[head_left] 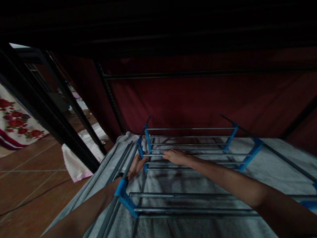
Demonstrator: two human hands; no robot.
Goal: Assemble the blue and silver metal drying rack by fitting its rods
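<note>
A rack of grey metal tubes with blue plastic side brackets lies low over a grey blanket (pixel 168 185). My left hand (pixel 135 165) has reached past a side pole (pixel 131 163) to the left blue bracket (pixel 140 148), its fingers closed around the bracket and tube end. My right hand (pixel 174 156) is wrapped over a crosswise tube (pixel 218 155), a short way right of my left. Its fingertips are partly hidden behind the tube. Closer to me, another blue bracket (pixel 127 201) carries more crosswise tubes (pixel 198 210).
Several loose tubes (pixel 121 162) lie along the blanket's left side. Dark metal posts (pixel 47 109) rise at the left, and a dark red cloth (pixel 188 102) hangs behind the rack. A striped cloth (pixel 76 162) and a cable (pixel 34 198) are on the tiled floor (pixel 27 185).
</note>
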